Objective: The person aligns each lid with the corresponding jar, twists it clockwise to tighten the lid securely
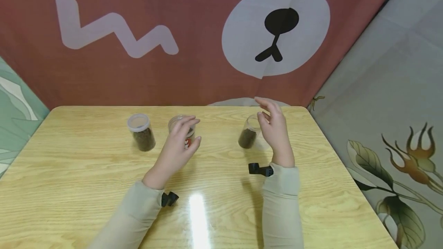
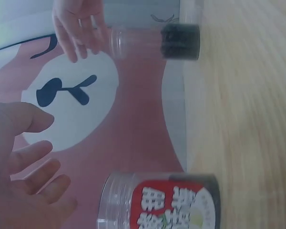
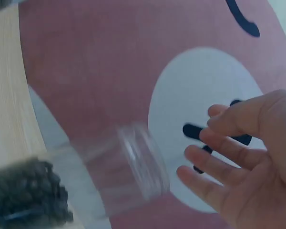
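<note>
My left hand is held above and in front of a clear jar with a red label, covering part of it in the head view. In the left wrist view, that labelled jar stands apart from the hand's bent, spread fingers, with white characters on its label. My right hand hovers at the right of another clear jar, its lower part filled with dark granules. The right wrist view shows loosely bent fingers with a gap to this jar's clear threaded rim. Neither hand holds anything.
A third jar of dark granules, with a whitish top, stands upright at the left. All stand towards the far side of a wood-grain table. Behind it hangs a red-brown cloth; a flowered cloth hangs at the right.
</note>
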A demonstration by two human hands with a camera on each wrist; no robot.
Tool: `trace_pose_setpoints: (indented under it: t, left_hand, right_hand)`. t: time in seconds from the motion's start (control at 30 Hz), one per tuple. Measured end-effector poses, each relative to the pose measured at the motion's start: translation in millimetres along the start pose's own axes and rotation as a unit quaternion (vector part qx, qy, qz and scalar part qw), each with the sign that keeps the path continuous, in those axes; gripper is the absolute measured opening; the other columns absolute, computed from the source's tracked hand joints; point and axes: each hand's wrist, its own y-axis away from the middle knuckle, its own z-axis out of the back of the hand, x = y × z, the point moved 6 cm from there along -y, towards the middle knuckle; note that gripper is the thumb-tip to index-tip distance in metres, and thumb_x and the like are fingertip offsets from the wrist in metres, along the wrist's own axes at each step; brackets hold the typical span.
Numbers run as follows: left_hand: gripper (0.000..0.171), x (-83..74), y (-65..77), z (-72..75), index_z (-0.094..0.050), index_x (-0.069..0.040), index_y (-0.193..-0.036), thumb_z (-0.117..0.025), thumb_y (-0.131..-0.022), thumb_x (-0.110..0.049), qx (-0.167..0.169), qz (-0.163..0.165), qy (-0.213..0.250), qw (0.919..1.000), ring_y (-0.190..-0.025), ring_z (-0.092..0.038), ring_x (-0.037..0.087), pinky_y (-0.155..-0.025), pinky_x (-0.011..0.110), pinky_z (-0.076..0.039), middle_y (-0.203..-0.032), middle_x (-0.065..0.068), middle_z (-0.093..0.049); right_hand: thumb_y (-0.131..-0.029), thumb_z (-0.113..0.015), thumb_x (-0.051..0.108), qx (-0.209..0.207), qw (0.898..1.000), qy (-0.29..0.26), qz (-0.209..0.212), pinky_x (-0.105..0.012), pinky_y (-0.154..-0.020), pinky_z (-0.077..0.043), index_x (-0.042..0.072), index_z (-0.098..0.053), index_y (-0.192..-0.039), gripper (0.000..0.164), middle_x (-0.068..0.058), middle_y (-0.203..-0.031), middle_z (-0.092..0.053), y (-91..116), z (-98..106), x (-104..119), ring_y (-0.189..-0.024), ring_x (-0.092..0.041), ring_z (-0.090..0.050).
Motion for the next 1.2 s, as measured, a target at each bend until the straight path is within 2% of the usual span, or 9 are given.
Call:
trace_pose_setpoints:
  t: [0.17, 0.37, 0.67, 0.9, 1.07, 1.2]
  left_hand:
    - [0.050, -4.6, -4.9, -11.6, -0.049, -0.002, -0.146, -0.065, -0.099, -0.013, 0.002, 0.007, 0.012, 0.9999, -0.139, -0.041, 0.039, -0.108, 0.061, -0.042, -0.152, 0.019, -0.041]
    - [0.050, -9.3, -14.2, -33.6, -0.049, -0.003, -0.145, -0.065, -0.099, -0.013, 0.012, 0.011, 0.040, 0.9991, -0.138, -0.043, 0.037, -0.111, 0.057, -0.039, -0.150, 0.018, -0.043]
    - [0.056, -11.7, -27.7, -67.2, -0.046, -0.003, -0.147, -0.068, -0.096, -0.012, 0.029, 0.047, 0.095, 0.9940, -0.137, -0.044, 0.039, -0.112, 0.054, -0.039, -0.149, 0.022, -0.042]
    - [0.060, -2.0, -36.7, -94.5, -0.040, -0.001, -0.150, -0.066, -0.098, -0.010, 0.059, 0.087, 0.168, 0.9800, -0.140, -0.041, 0.038, -0.113, 0.046, -0.041, -0.151, 0.023, -0.036]
    - [0.061, 0.1, -40.1, -108.6, -0.038, 0.001, -0.151, -0.066, -0.097, -0.009, 0.067, 0.103, 0.194, 0.9733, -0.139, -0.041, 0.038, -0.113, 0.047, -0.041, -0.151, 0.024, -0.036]
    - [0.063, -2.8, -42.2, -116.2, -0.036, 0.000, -0.152, -0.067, -0.098, -0.009, 0.079, 0.116, 0.210, 0.9675, -0.140, -0.040, 0.037, -0.114, 0.048, -0.040, -0.152, 0.023, -0.034]
  right_hand:
    - [-0.104, -0.042, -0.002, -0.006, 0.999, 0.038, -0.035, -0.049, -0.110, -0.045, 0.004, -0.054, -0.144, 0.042, -0.019, -0.146, -0.044, 0.9, 9.8, -16.2, -0.135, -0.037, -0.045]
    - [-0.101, -0.037, -0.009, -0.005, 0.996, 0.063, -0.070, -0.054, -0.110, -0.043, 0.001, -0.051, -0.145, 0.048, -0.024, -0.145, -0.044, 3.4, 19.9, -35.4, -0.133, -0.044, -0.046]
    - [-0.100, -0.046, -0.008, 0.102, 0.980, 0.115, -0.123, -0.061, -0.108, -0.041, -0.004, -0.048, -0.145, 0.046, -0.033, -0.146, -0.040, 5.5, 14.9, -65.0, -0.130, -0.053, -0.045]
    - [-0.101, -0.054, -0.002, 0.159, 0.965, 0.134, -0.159, -0.064, -0.109, -0.037, -0.004, -0.046, -0.147, 0.047, -0.034, -0.148, -0.039, 9.9, 8.5, -77.6, -0.134, -0.056, -0.037]
    - [-0.099, -0.058, 0.001, 0.197, 0.951, 0.136, -0.196, -0.064, -0.109, -0.037, -0.003, -0.044, -0.148, 0.051, -0.034, -0.150, -0.037, 14.8, 3.0, -87.0, -0.136, -0.056, -0.036]
    - [-0.096, -0.062, 0.002, 0.214, 0.944, 0.126, -0.216, -0.065, -0.108, -0.038, -0.003, -0.045, -0.147, 0.054, -0.035, -0.150, -0.038, 17.7, 0.0, -90.6, -0.137, -0.056, -0.035]
